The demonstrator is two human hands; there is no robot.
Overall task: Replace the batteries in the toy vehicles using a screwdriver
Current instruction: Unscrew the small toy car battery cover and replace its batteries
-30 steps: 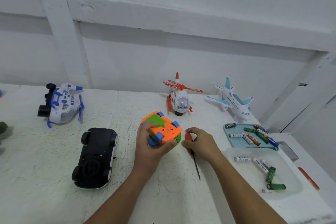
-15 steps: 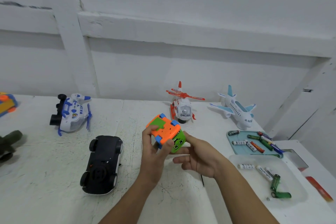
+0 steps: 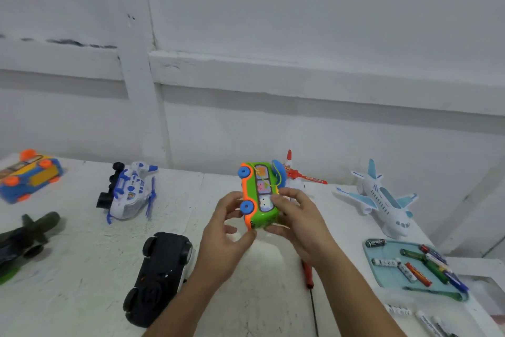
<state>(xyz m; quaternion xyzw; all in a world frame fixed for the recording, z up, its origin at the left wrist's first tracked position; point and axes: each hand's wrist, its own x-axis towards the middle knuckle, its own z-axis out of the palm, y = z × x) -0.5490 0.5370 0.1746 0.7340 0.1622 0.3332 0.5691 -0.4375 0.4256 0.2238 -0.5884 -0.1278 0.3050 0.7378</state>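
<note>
Above the table's middle I hold up a green and orange toy bus (image 3: 259, 194) with blue wheels, turned on its side. My left hand (image 3: 226, 238) grips its lower left end, thumb under the front. From the right, my right hand (image 3: 297, 219) grips it with fingers curled over its side. The red-handled screwdriver (image 3: 308, 276) lies on the table below my right wrist, held by neither hand. Loose batteries (image 3: 415, 268) lie on a light blue tray (image 3: 388, 279) at the right.
A black toy car (image 3: 161, 273) lies upside down left of my arms. Further left are a blue-white helicopter (image 3: 128, 194), a blue-yellow bus (image 3: 30, 175) and a dark green toy (image 3: 27, 235). A red helicopter (image 3: 297, 178) and white plane (image 3: 382, 200) stand behind. More batteries (image 3: 420, 317) lie front right.
My right hand left the screwdriver on the table and came up onto the bus. Both hands raised the bus and turned it from underside-up onto its side.
</note>
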